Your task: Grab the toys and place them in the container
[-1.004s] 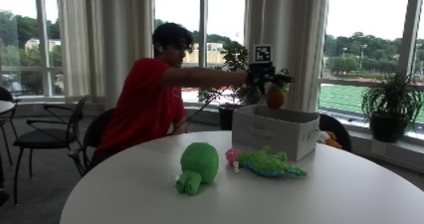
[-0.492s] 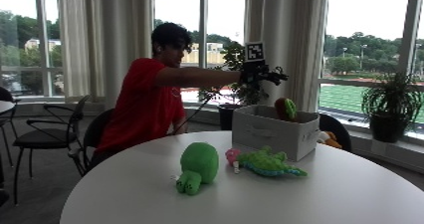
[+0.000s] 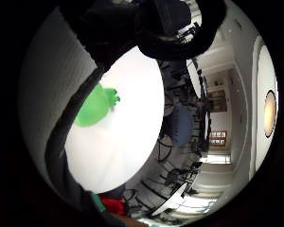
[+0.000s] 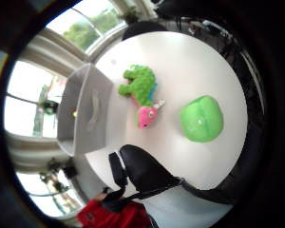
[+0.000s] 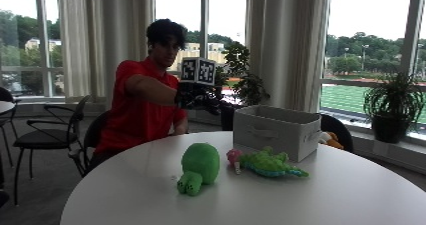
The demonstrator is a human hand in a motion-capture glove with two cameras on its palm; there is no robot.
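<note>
A round green plush (image 5: pixel 198 166) lies on the white round table (image 5: pixel 279 205), and it shows in both palm views (image 4: pixel 202 118) (image 3: pixel 95 106). Beside it lies a bumpy green plush (image 5: pixel 269 164) (image 4: pixel 140 85) with a pink toy (image 5: pixel 233 156) (image 4: pixel 146 116) at its end. Behind them stands the grey fabric container (image 5: pixel 276 130) (image 4: pixel 83 111). My gloved right hand (image 5: pixel 192 95) hangs in the air to the left of the container, above the table's far edge. It holds nothing and its fingers look relaxed.
An orange toy (image 5: pixel 331 139) peeks out behind the container, next to a dark chair (image 5: pixel 338 126). Black chairs (image 5: pixel 50 135) stand at the left. Potted plants (image 5: pixel 391 110) line the window sill.
The hand let an orange-and-green toy drop into the container. It has since drawn back from above the container toward the person.
</note>
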